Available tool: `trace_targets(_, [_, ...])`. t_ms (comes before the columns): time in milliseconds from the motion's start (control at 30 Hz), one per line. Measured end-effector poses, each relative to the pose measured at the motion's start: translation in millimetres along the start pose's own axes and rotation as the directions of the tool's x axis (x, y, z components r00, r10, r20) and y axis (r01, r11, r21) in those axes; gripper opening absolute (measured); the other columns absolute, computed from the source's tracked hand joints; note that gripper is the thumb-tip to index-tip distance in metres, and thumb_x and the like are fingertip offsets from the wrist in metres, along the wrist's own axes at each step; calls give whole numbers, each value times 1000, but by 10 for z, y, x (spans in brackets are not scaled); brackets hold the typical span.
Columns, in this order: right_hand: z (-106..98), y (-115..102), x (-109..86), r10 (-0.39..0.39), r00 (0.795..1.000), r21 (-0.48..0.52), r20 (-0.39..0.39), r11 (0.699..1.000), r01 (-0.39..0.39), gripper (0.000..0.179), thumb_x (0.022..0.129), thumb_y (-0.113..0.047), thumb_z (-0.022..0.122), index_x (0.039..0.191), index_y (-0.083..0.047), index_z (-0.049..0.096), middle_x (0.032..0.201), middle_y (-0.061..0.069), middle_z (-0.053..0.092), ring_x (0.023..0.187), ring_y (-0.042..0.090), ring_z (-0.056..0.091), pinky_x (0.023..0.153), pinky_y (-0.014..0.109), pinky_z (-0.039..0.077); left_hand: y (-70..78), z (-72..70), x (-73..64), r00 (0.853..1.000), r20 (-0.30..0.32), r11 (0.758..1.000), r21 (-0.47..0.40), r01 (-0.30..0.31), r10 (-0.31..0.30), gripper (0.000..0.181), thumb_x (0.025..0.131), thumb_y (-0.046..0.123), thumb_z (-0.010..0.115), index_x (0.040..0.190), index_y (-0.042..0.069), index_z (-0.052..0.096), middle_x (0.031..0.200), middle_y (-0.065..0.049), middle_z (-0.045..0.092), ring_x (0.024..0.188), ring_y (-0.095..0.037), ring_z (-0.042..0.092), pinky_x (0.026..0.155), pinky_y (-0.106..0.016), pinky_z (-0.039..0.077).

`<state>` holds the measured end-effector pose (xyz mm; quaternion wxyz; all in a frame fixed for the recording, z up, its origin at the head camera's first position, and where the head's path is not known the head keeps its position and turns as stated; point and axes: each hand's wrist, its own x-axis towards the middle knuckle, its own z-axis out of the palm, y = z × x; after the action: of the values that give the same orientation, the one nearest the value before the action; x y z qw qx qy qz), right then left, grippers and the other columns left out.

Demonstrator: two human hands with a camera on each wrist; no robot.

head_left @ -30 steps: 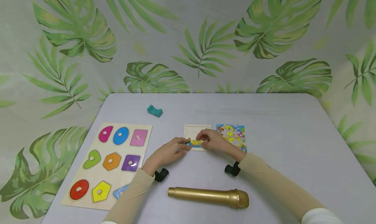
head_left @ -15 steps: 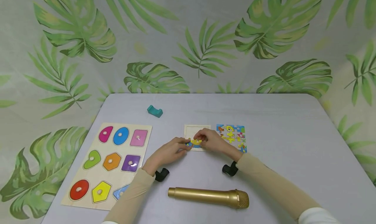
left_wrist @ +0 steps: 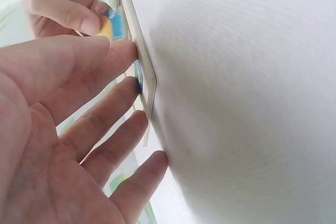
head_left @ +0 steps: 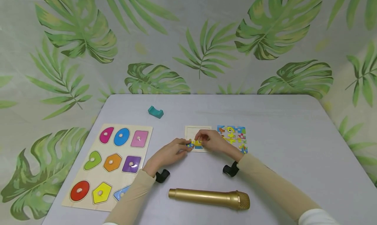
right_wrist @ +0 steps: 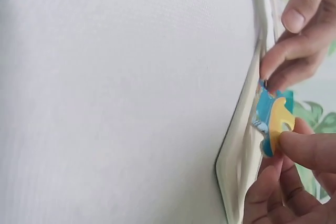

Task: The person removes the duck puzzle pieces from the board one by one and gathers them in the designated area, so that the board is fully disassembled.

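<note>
My right hand (head_left: pixel 217 141) pinches a blue and yellow jigsaw piece (right_wrist: pixel 278 121) between thumb and fingers. The piece is tilted over the near side of a small square wooden puzzle frame (head_left: pixel 198 127). Fairly straight fingers of my left hand (head_left: pixel 170 151) rest on the frame's near left corner, touching another jigsaw piece (left_wrist: pixel 138 72) that lies in it and is mostly hidden. Right of the frame, several loose jigsaw pieces (head_left: pixel 231 129) lie in a rough square, partly covered by my right hand and wrist.
On the left lies a wooden peg board (head_left: pixel 106 146) with coloured shapes. A gold microphone (head_left: pixel 206 198) lies near the front. Farther back sits a teal notched block (head_left: pixel 155 112). A leaf-patterned cloth (head_left: pixel 203 54) hangs behind the white table (head_left: pixel 294 136).
My right hand has shifted slightly left, and the piece in its fingers has tilted up from the frame. The left hand stays in place.
</note>
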<state>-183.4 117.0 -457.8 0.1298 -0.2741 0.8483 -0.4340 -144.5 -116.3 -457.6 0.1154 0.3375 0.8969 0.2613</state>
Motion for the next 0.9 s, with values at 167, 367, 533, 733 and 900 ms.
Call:
trace_targets(167, [-161, 82, -95, 44, 999, 61, -12, 997, -43, 23, 84, 8, 59, 100, -6, 67, 88, 6, 61, 81, 18, 53, 72, 30, 45, -5, 10, 7, 1000, -4, 1000, -7, -8, 8, 27, 96, 11, 58, 121, 5, 67, 139, -9, 50, 133, -32, 36, 107, -43, 32])
trace_targets(367, [-406, 254, -306, 85, 996, 100, -3, 991, -84, 22, 85, 7, 59, 103, -1, 67, 92, 8, 63, 84, 22, 55, 69, 27, 47, -1, 8, 3, 1000, -2, 1000, -12, -12, 12, 27, 96, 10, 58, 120, 4, 67, 139, -10, 50, 134, -33, 35, 108, -43, 31])
trace_targets(533, [-560, 362, -501, 132, 991, 105, 4, 986, -132, 20, 86, 4, 58, 104, 3, 66, 99, 12, 64, 85, 22, 55, 68, 26, 47, -8, 15, 0, 1000, -2, 1000, -15, -7, 7, 27, 96, 11, 58, 121, 4, 66, 139, -9, 50, 135, -32, 35, 108, -42, 31])
trace_targets(733, [-677, 414, -666, 156, 988, 19, -11, 988, -156, 18, 85, 3, 59, 101, 0, 67, 94, 9, 64, 79, 19, 54, 65, 27, 46, -14, 24, -2, 1000, -4, 1000, -19, 2, -2, 28, 96, 12, 58, 122, 5, 66, 140, -8, 49, 135, -30, 35, 108, -42, 31])
trace_targets(900, [-720, 435, -726, 152, 988, -24, -20, 988, -152, 17, 83, 5, 61, 99, 1, 67, 86, 8, 60, 76, 19, 50, 64, 26, 43, -11, 23, 0, 1000, -8, 1000, -19, 2, -2, 28, 96, 12, 58, 122, 6, 66, 140, -8, 50, 135, -30, 35, 108, -42, 31])
